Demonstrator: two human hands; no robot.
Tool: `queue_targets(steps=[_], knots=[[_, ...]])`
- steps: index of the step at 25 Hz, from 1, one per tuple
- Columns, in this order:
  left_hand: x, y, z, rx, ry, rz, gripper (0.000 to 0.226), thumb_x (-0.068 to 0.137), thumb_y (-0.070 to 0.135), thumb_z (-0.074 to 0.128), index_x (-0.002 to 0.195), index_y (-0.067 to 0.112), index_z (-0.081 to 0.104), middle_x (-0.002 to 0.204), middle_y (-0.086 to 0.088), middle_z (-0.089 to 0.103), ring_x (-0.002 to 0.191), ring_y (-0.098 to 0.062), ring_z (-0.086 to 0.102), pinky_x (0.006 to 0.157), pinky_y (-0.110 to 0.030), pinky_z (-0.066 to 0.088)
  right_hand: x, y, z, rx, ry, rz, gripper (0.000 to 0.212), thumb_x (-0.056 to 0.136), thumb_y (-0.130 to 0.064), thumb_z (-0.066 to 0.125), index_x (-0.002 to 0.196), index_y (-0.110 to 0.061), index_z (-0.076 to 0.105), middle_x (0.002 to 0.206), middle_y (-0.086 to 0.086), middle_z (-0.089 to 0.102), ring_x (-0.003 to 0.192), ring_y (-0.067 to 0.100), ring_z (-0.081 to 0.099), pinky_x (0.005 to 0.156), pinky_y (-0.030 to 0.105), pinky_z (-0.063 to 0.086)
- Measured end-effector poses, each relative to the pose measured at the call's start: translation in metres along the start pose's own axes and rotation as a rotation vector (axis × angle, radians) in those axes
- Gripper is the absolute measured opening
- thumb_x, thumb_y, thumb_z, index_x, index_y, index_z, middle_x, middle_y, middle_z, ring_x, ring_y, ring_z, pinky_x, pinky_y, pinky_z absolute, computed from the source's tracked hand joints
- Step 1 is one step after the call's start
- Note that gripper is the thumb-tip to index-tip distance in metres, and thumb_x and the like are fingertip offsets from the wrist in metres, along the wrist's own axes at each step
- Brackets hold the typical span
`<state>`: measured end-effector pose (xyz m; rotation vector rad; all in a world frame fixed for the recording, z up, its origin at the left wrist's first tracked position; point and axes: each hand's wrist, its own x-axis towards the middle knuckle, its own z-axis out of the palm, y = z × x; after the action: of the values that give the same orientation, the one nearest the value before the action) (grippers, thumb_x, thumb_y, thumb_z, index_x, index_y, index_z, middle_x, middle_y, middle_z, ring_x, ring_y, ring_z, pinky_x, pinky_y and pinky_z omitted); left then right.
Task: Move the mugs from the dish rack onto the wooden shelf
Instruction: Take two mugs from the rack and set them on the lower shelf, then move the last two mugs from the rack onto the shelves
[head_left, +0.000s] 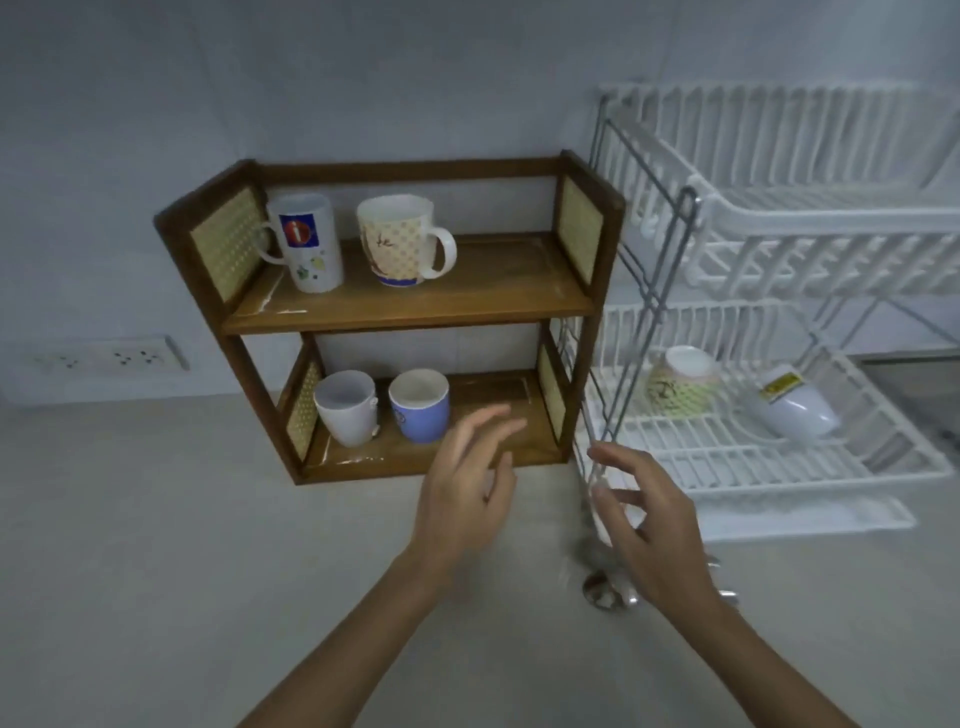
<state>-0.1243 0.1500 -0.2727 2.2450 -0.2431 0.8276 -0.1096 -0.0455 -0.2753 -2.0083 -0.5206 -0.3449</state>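
A two-level wooden shelf (415, 306) stands on the counter against the wall. Its top board holds a tall white mug (307, 241) with a blue-red logo and a cream patterned mug (400, 241). Its bottom board holds a plain white mug (345, 408) and a blue mug (420, 405). To the right, the white dish rack (779, 457) carries a patterned mug (680, 387) and a white mug (792, 408) on its lower tier, both lying tilted. My left hand (467, 488) hovers empty before the bottom board, fingers spread. My right hand (649, 525) is open near the rack's front left corner.
The rack's upper tier (831, 218) holds nothing I can see. Its grey metal frame (649, 312) stands between shelf and rack. Metal feet or small shiny objects (605, 590) lie on the counter under my right hand. A wall socket strip (104, 356) sits at the left.
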Motion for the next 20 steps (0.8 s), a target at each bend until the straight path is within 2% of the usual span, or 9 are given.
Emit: queue_targets(steps=[2,5,8,10,12,13,16,18,20], knots=[[0.0,0.035,0.021,-0.071,0.021,0.134,0.031,0.088,0.003,0.053,0.116,0.009,0.065,0.122,-0.007,0.059,0.113,-0.014,0.055,0.096,-0.022,0.044,-0.006,0.02,-0.04,-0.044,0.068,0.033,0.028,0.089,-0.012,0.06,0.114,-0.025,0.059,0.112,-0.02,0.06,0.107,-0.005,0.056,0.079,0.008,0.049],[0.005,0.082,0.064,-0.169,-0.101,0.258,0.03,0.088,0.003,0.052,0.115,0.008,0.064,0.118,-0.007,0.061,0.112,-0.015,0.056,0.097,-0.023,0.044,0.011,0.065,-0.094,-0.238,0.055,0.123,0.029,0.088,-0.009,0.064,0.115,-0.017,0.06,0.114,-0.005,0.062,0.109,0.012,0.057,0.087,0.027,0.05],[0.024,0.111,0.109,-0.208,-0.302,0.193,0.033,0.09,0.007,0.053,0.122,0.013,0.06,0.121,-0.003,0.058,0.116,-0.013,0.053,0.098,-0.023,0.043,0.057,0.121,-0.141,-0.459,-0.007,0.297,0.042,0.084,-0.012,0.068,0.123,-0.004,0.055,0.126,0.018,0.057,0.119,0.033,0.05,0.097,0.039,0.04],[0.039,0.118,0.141,-0.102,-0.405,0.113,0.04,0.09,0.011,0.053,0.13,0.015,0.054,0.131,-0.002,0.053,0.122,-0.015,0.048,0.099,-0.025,0.04,0.09,0.154,-0.167,-0.546,-0.041,0.438,0.056,0.083,-0.016,0.068,0.132,-0.001,0.046,0.134,0.024,0.049,0.125,0.038,0.042,0.1,0.044,0.038],[0.06,0.116,0.173,0.141,-0.525,0.078,0.052,0.09,0.011,0.053,0.141,0.015,0.042,0.142,-0.004,0.043,0.131,-0.021,0.039,0.105,-0.03,0.033,0.116,0.179,-0.182,-0.618,-0.12,0.523,0.068,0.083,-0.023,0.067,0.14,-0.003,0.035,0.14,0.024,0.041,0.128,0.04,0.038,0.102,0.047,0.038],[0.072,0.113,0.188,0.337,-0.596,0.106,0.058,0.09,0.009,0.052,0.144,0.014,0.034,0.147,-0.007,0.036,0.136,-0.023,0.032,0.11,-0.034,0.027,0.125,0.189,-0.185,-0.652,-0.185,0.559,0.073,0.084,-0.027,0.066,0.143,-0.005,0.029,0.142,0.024,0.037,0.129,0.041,0.036,0.103,0.048,0.038],[0.107,0.108,0.226,0.931,-0.755,0.34,0.065,0.091,0.006,0.052,0.148,0.009,0.02,0.156,-0.013,0.019,0.144,-0.03,0.014,0.117,-0.048,0.01,0.137,0.211,-0.183,-0.692,-0.347,0.682,0.096,0.083,-0.034,0.068,0.149,-0.012,0.003,0.149,0.024,0.023,0.133,0.043,0.031,0.105,0.051,0.038],[0.123,0.102,0.246,1.173,-0.769,0.449,0.065,0.092,0.008,0.052,0.147,0.008,0.018,0.157,-0.015,0.012,0.145,-0.034,0.009,0.116,-0.052,0.007,0.136,0.219,-0.174,-0.727,-0.312,0.74,0.105,0.08,-0.034,0.072,0.149,-0.016,-0.005,0.15,0.023,0.021,0.132,0.042,0.033,0.101,0.05,0.039],[0.134,0.096,0.262,1.41,-0.756,0.574,0.068,0.093,0.015,0.053,0.148,0.01,0.014,0.158,-0.015,0.006,0.145,-0.035,0.006,0.115,-0.053,0.007,0.133,0.225,-0.168,-0.751,-0.235,0.727,0.103,0.078,-0.031,0.074,0.148,-0.016,0.0,0.148,0.023,0.022,0.13,0.041,0.034,0.095,0.049,0.043]])
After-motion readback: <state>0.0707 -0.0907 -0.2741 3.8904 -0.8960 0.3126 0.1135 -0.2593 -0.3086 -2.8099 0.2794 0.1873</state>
